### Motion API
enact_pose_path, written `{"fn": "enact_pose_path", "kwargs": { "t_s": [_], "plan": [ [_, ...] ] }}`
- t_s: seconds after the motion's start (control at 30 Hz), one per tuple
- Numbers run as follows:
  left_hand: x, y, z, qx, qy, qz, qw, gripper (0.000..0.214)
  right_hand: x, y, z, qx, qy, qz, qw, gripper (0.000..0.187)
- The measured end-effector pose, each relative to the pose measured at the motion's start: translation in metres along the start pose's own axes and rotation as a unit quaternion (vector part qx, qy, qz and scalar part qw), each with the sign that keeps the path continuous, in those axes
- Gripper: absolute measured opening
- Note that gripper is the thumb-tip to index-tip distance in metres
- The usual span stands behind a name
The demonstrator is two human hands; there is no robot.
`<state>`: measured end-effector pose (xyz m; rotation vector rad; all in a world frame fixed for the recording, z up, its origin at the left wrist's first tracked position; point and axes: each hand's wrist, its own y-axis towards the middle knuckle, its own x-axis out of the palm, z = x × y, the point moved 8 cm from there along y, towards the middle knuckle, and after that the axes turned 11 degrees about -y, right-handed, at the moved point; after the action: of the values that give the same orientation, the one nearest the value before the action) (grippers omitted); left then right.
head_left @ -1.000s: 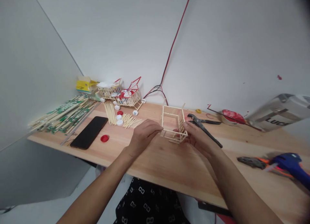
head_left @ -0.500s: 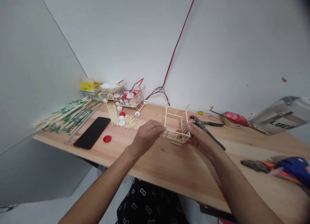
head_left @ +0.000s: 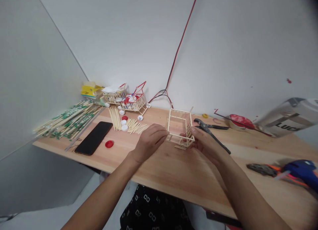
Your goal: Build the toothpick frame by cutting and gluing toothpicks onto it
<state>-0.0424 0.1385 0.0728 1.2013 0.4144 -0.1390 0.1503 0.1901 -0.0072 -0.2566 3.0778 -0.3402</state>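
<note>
A small open box frame of thin wooden sticks (head_left: 180, 127) stands on the wooden table (head_left: 174, 167). My left hand (head_left: 149, 140) is curled against the frame's left lower edge, fingertips pinching it. My right hand (head_left: 206, 143) grips the frame's right lower corner, thumb on the sticks. Both hands hold the frame just above the tabletop or resting on it; I cannot tell which.
Black pliers (head_left: 211, 130) lie right behind my right hand. A blue glue gun (head_left: 298, 170) and another tool (head_left: 260, 168) lie at right. Loose sticks (head_left: 126, 124), bottle caps, a red cap (head_left: 109, 144), a black phone (head_left: 93, 138), finished stick carts (head_left: 128, 99) and chopstick packets (head_left: 69, 119) sit at left.
Both hands stay on the stick frame with almost no movement. The view has shifted slightly.
</note>
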Motion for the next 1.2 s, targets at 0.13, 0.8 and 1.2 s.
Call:
{"fn": "enact_pose_path", "kwargs": {
  "t_s": [0.13, 0.8, 1.2],
  "plan": [
    [-0.0002, -0.0009, -0.0012, -0.012, -0.009, -0.007, 1.000, 0.014, 0.0002, -0.0013, -0.0021, 0.000, -0.010, 0.005, 1.000, 0.018],
    [-0.0067, 0.0013, -0.0082, -0.103, -0.026, 0.035, 0.994, 0.006, 0.0015, 0.0005, -0.0005, -0.001, -0.007, 0.013, 1.000, 0.026],
    [-0.0066, 0.0005, -0.0085, -0.098, -0.013, 0.038, 0.994, 0.005, 0.0034, 0.0020, 0.0014, 0.004, -0.015, 0.003, 1.000, 0.022]
  ]
}}
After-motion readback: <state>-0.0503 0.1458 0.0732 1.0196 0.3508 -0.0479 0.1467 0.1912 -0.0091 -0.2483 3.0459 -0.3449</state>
